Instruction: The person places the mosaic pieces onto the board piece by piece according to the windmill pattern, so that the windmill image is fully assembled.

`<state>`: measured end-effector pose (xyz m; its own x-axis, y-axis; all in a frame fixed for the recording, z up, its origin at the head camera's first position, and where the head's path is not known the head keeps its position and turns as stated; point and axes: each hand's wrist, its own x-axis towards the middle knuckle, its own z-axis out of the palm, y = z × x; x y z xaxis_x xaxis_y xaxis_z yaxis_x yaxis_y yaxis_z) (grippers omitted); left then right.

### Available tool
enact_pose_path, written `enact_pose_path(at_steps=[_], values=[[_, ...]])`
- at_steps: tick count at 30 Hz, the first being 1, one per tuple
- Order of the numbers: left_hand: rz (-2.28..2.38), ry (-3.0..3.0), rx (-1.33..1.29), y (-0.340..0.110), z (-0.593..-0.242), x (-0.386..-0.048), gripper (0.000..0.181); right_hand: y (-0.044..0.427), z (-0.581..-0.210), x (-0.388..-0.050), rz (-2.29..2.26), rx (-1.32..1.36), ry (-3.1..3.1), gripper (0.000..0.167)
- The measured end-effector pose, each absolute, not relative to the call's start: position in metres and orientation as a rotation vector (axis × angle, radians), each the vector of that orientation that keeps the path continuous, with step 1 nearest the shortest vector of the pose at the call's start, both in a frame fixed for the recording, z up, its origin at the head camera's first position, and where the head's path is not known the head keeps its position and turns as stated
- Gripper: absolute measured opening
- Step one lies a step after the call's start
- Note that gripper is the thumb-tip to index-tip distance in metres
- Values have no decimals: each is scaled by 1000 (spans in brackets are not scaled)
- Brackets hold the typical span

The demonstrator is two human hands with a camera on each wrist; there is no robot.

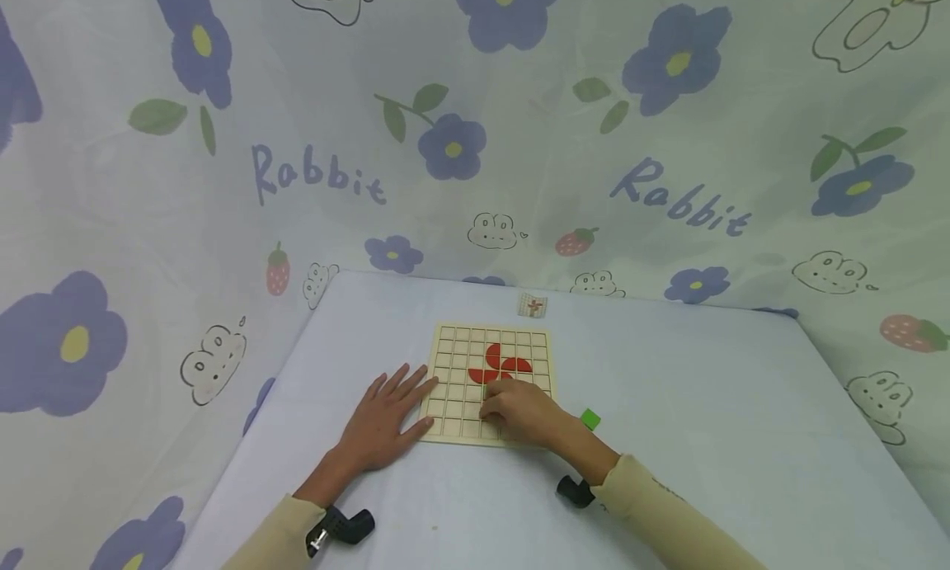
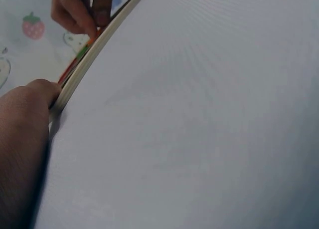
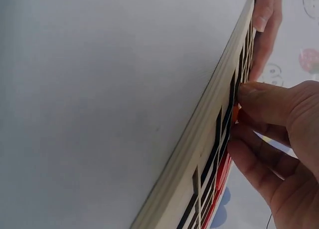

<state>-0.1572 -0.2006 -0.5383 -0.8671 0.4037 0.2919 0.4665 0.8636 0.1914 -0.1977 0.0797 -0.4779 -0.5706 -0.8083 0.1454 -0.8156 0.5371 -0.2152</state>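
Note:
A square wooden grid board lies on the white table. Red quarter-round pieces sit in several of its middle cells, and a bit of green shows beside them. My left hand lies flat with spread fingers, fingertips and thumb touching the board's left edge. Over the lower middle of the board, my right hand pinches a small orange piece between thumb and fingers, right at the grid surface. The fingers cover most of that piece, so its shape is hidden.
A green block lies on the table right of the board, near the right forearm. Behind the board is a small pattern card with a red figure. Printed cloth hangs around the table.

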Motion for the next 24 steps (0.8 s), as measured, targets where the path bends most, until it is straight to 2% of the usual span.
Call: enact_pose_path(at_steps=[13, 24], values=[[-386, -2802, -650, -198, -541, -158, 64, 105, -485, -195, 463, 1421, -2623, 11], [-377, -2786, -641, -199, -542, -159, 64, 153, -486, -194, 504, 1161, -2695, 13]])
